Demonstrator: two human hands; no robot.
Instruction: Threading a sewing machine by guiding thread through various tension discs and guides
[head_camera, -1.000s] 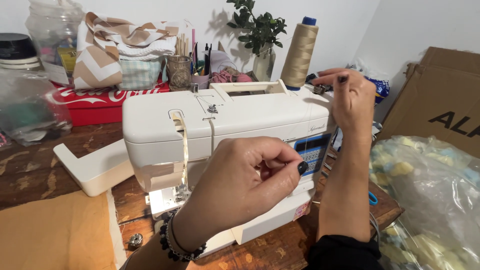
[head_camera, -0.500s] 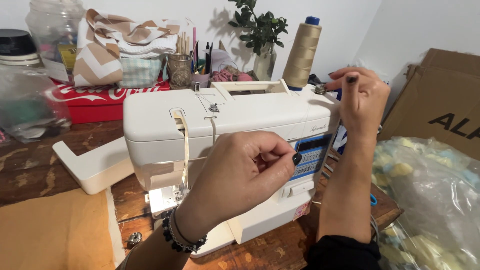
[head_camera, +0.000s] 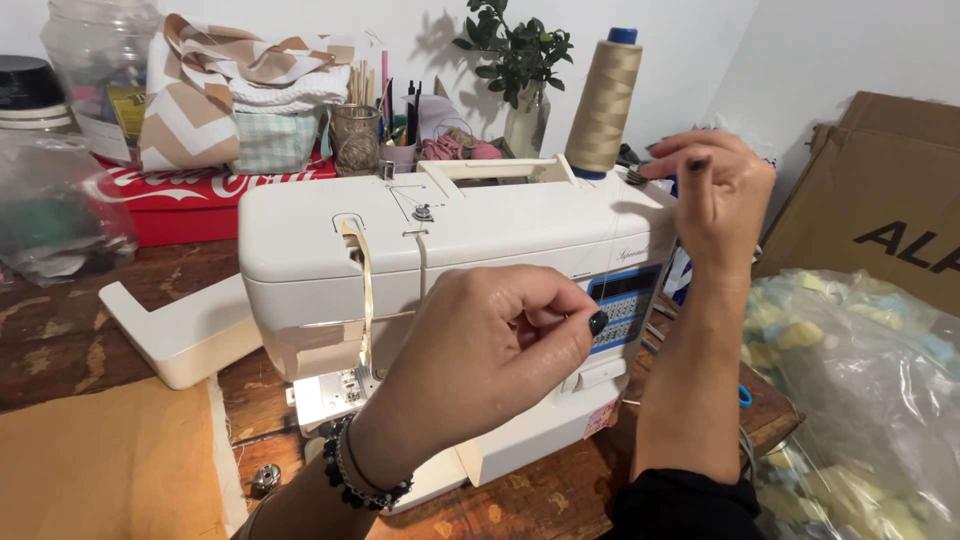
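Holding a thin thread between pinched fingertips, the left hand (head_camera: 490, 350) is closed in front of the sewing machine (head_camera: 450, 260), close to its blue panel (head_camera: 625, 305). Compared with a moment ago, the right hand (head_camera: 715, 200) has moved higher and now stands at the top right corner of the machine, fingers bent together as if pinching the same thread; I cannot tell for sure what it grips. The thread itself is too fine to follow, so the line between both hands looks more stretched only as a guess. Behind the machine stands a tall beige thread cone (head_camera: 603, 105). At the back left lies a red box (head_camera: 200, 200) with white curly lettering. On the right leans a brown cardboard box (head_camera: 880, 210) with big black letters, and below it lies a clear plastic bag (head_camera: 860, 400) with pale yellow and blue pieces.
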